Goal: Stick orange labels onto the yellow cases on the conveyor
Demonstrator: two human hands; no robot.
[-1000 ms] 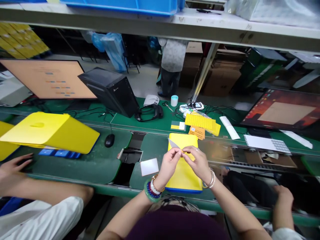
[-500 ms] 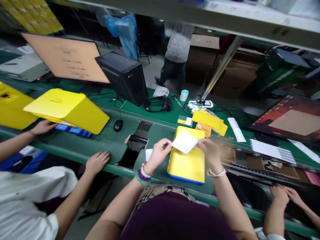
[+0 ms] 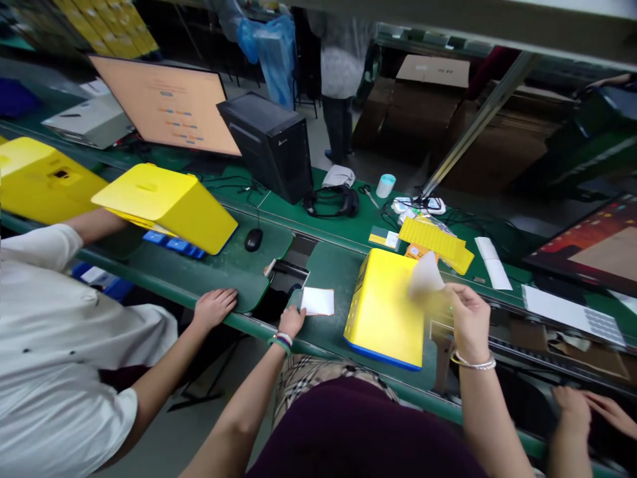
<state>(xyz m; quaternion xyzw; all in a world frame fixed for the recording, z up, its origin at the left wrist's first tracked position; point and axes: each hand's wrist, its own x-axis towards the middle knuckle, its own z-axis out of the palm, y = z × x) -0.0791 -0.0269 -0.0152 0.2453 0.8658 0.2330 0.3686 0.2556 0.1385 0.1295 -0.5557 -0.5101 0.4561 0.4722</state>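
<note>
A yellow box-shaped plastic housing (image 3: 385, 315) with a blue lower rim lies on the green bench in front of me. My right hand (image 3: 472, 317) is to its right, raised, pinching a thin white sheet (image 3: 426, 273) by its edge. The sheet is smeared by motion and hangs over the housing's right side. On the other side, my left hand (image 3: 292, 320) is at the near left corner of a small stack of white sheets (image 3: 317, 301) on the bench, its thumb and fingers closed at that corner.
A co-worker's hand (image 3: 215, 309) rests on the bench to the left, by another yellow housing (image 3: 169, 196) and a mouse (image 3: 253, 239). Behind stand a black computer tower (image 3: 271, 146), a headset (image 3: 331, 201), scissors (image 3: 368, 194) and yellow perforated sheets (image 3: 432, 239). Another person's hands (image 3: 572, 401) are at right.
My left hand has let go of the white sheet and moved left and down to the stack. My right hand has carried the sheet to the right. The view has shifted somewhat.
</note>
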